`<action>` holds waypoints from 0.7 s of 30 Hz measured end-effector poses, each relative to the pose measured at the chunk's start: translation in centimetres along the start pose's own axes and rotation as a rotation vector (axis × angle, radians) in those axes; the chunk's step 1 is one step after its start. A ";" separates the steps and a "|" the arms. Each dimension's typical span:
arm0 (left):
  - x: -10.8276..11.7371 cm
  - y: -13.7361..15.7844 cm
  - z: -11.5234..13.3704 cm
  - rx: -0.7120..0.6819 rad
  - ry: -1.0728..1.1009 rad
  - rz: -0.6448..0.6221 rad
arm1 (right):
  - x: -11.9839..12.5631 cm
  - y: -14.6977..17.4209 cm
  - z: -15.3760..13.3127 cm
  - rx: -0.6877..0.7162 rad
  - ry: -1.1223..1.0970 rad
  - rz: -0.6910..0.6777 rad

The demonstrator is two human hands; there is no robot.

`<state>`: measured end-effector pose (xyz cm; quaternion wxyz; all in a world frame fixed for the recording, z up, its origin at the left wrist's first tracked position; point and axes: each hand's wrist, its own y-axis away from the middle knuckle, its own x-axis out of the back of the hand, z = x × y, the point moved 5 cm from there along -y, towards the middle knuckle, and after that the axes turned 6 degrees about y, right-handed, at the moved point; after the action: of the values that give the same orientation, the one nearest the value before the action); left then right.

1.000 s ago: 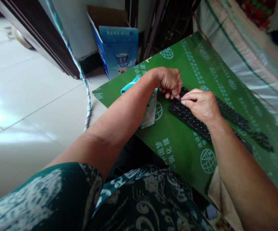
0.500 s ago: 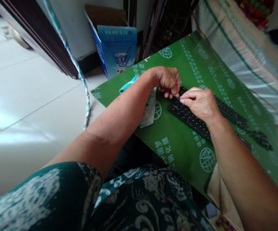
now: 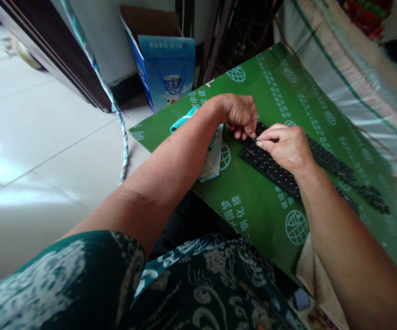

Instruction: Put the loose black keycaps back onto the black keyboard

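A black keyboard [image 3: 270,167] with its keycaps off along much of its length lies on the green board [image 3: 253,215]. Over its far left end, my left hand [image 3: 241,115] is closed, fingertips pinched together. My right hand [image 3: 285,146] meets it there, thumb and forefinger pressed together above the keyboard. Whatever sits between the fingertips is too small to make out. Beyond the keyboard, loose black keycaps [image 3: 335,160] are laid in a long row running toward the right. Under my left forearm lies a folded checked cloth [image 3: 212,165] with a turquoise edge.
Behind the board's left edge stands an open blue carton [image 3: 171,68]. A cloth-wrapped cord [image 3: 122,142] hangs at the left beside a dark wooden frame [image 3: 78,68]. Draped pale fabric [image 3: 339,68] borders the right side. A beige cloth [image 3: 318,279] hangs at the near edge.
Both hands stay together in almost the same place over the keyboard. Nothing else has visibly moved beyond a tiny shift of the view.
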<state>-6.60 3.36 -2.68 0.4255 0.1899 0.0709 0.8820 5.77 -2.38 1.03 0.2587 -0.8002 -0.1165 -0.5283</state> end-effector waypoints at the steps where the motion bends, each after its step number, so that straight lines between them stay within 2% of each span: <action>1: 0.0 0.0 0.0 0.000 -0.002 0.002 | 0.0 0.0 0.1 -0.002 -0.004 -0.006; 10: -0.1 0.3 0.1 -0.022 -0.030 0.017 | 0.0 -0.3 0.3 0.025 0.019 -0.090; 21: -0.6 0.4 0.1 0.044 -0.242 -0.038 | 0.0 -0.1 0.1 0.023 0.013 -0.058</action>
<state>-6.47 2.64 -2.71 0.4432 0.3027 0.0420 0.8427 5.79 -2.30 1.05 0.2532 -0.7900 -0.1441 -0.5396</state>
